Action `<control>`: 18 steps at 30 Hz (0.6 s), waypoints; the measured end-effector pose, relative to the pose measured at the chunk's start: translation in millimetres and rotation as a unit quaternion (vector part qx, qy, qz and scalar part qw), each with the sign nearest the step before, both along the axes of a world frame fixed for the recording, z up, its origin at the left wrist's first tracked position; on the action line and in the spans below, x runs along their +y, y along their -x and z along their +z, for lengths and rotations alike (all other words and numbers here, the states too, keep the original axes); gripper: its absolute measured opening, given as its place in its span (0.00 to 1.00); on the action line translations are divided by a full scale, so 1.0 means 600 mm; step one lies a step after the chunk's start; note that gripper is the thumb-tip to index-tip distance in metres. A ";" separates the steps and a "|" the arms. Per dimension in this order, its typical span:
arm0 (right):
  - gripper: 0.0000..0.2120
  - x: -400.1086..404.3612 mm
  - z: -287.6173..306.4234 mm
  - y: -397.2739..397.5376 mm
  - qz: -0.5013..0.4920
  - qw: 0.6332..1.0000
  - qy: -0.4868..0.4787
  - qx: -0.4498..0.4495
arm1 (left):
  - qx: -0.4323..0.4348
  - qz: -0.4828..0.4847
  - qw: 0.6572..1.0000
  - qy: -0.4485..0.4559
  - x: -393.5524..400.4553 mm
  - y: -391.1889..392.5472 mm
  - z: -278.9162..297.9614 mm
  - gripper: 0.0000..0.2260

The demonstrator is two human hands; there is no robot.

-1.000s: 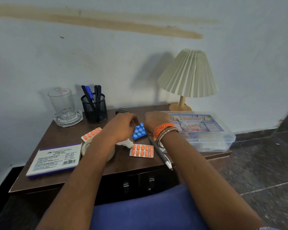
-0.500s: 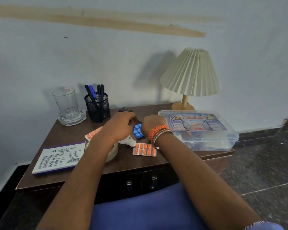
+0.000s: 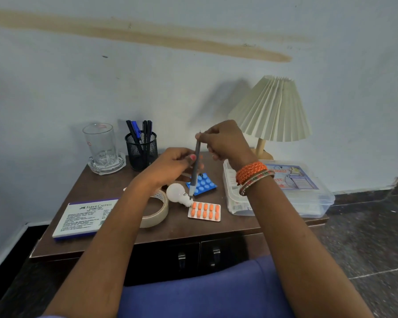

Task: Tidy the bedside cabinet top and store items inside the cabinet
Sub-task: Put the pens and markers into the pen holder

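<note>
A grey pen point(image 3: 195, 171) stands nearly upright above the brown cabinet top point(image 3: 106, 187), its tip just over a white bulb point(image 3: 177, 193). My right hand point(image 3: 225, 141) pinches the pen's upper end. My left hand point(image 3: 175, 165) closes on its middle with thumb and fingers. Under the hands lie a blue blister pack point(image 3: 203, 184) and an orange blister pack point(image 3: 205, 211). A tape roll point(image 3: 157, 213) lies beside the bulb, partly behind my left forearm. The cabinet's two doors point(image 3: 181, 257) are shut.
A Faber-Castell stamp pad box point(image 3: 85, 218) lies front left. A glass on a coaster point(image 3: 100, 145) and a mesh pen holder point(image 3: 141, 150) stand at the back. A lamp point(image 3: 274, 111) and a clear first aid box point(image 3: 290, 189) fill the right side.
The pen that lay by the orange blister pack now stands upright in both hands. My right hand has risen well above the cabinet top; the left has lifted slightly.
</note>
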State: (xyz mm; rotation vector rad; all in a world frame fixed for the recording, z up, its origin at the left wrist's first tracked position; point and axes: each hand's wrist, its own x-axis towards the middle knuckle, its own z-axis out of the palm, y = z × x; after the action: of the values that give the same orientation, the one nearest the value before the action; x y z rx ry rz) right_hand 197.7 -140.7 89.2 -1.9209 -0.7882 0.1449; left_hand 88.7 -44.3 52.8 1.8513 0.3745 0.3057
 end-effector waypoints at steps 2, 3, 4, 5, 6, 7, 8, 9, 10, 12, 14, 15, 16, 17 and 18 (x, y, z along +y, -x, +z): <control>0.12 0.005 0.002 0.006 0.020 0.994 -0.077 0.071 | -0.019 0.026 0.999 0.018 0.007 0.006 0.003 0.11; 0.11 0.008 0.002 0.009 0.031 0.990 -0.099 0.091 | -0.030 0.042 0.998 0.027 0.012 0.009 0.004 0.09; 0.10 0.012 -0.001 0.010 0.040 0.988 -0.113 0.098 | -0.041 0.056 0.997 0.038 0.016 0.012 0.006 0.08; 0.09 0.016 -0.004 0.011 0.050 0.987 -0.126 0.090 | -0.050 0.069 0.995 0.048 0.021 0.016 0.009 0.07; 0.08 0.021 -0.008 0.011 0.059 0.986 -0.140 0.066 | -0.057 0.083 0.993 0.053 0.026 0.020 0.011 0.06; 0.10 0.025 -0.012 0.012 0.068 0.986 -0.151 0.025 | -0.064 0.099 0.992 0.055 0.031 0.025 0.013 0.06; 0.14 0.029 -0.019 0.012 0.076 0.985 -0.150 -0.029 | -0.072 0.117 0.989 0.056 0.036 0.030 0.016 0.06; 0.20 0.031 -0.026 0.015 0.085 0.983 -0.135 -0.094 | -0.085 0.136 0.985 0.059 0.041 0.034 0.018 0.06; 0.25 0.034 -0.032 0.019 0.098 0.976 -0.108 -0.161 | -0.104 0.156 0.980 0.066 0.044 0.039 0.020 0.06; 0.37 0.036 -0.042 0.032 0.146 0.955 -0.041 -0.254 | -0.152 0.200 0.964 0.090 0.053 0.045 0.024 0.07; 0.44 0.038 -0.049 0.048 0.207 0.929 0.020 -0.306 | -0.194 0.243 0.944 0.112 0.061 0.049 0.028 0.08; 0.45 0.042 -0.052 0.056 0.224 0.916 0.039 -0.331 | -0.212 0.255 0.935 0.125 0.064 0.050 0.031 0.08; 0.45 0.046 -0.054 0.062 0.231 0.906 0.047 -0.351 | -0.228 0.261 0.927 0.141 0.065 0.051 0.033 0.08; 0.44 0.050 -0.055 0.067 0.230 0.902 0.045 -0.361 | -0.241 0.263 0.921 0.156 0.066 0.052 0.035 0.08; 0.42 0.053 -0.056 0.070 0.222 0.903 0.039 -0.365 | -0.252 0.263 0.916 0.167 0.065 0.054 0.037 0.07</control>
State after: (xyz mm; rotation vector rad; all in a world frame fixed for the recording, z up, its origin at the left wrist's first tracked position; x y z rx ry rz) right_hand 155.7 -108.8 55.8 -1.8327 -1.7434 -0.2971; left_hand 56.5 -5.3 75.1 1.2494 0.5216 1.0030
